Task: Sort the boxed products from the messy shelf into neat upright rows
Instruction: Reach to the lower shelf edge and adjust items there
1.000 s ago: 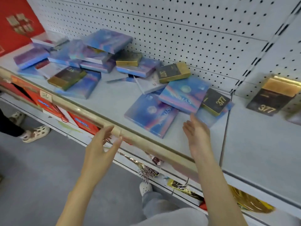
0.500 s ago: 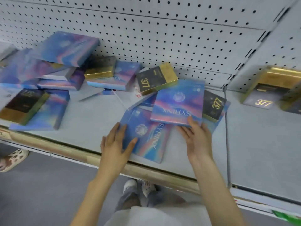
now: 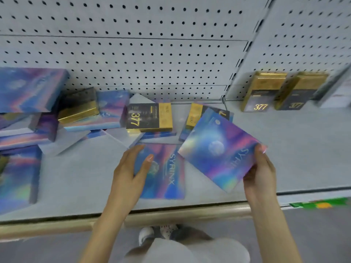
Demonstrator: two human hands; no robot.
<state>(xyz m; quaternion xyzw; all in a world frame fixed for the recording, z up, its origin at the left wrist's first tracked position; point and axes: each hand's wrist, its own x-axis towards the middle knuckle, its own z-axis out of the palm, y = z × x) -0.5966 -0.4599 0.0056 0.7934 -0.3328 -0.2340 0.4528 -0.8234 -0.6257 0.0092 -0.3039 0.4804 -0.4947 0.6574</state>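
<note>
right hand (image 3: 260, 168) | a shimmering blue-purple box (image 3: 218, 149) is gripped by its right edge, tilted, held clear of the shelf (image 3: 294, 149) | left hand (image 3: 131, 171) | a second box (image 3: 169, 177), marked SYRINX, lying flat near the shelf's front, is clasped at its left edge, thumb laid on top
</note>
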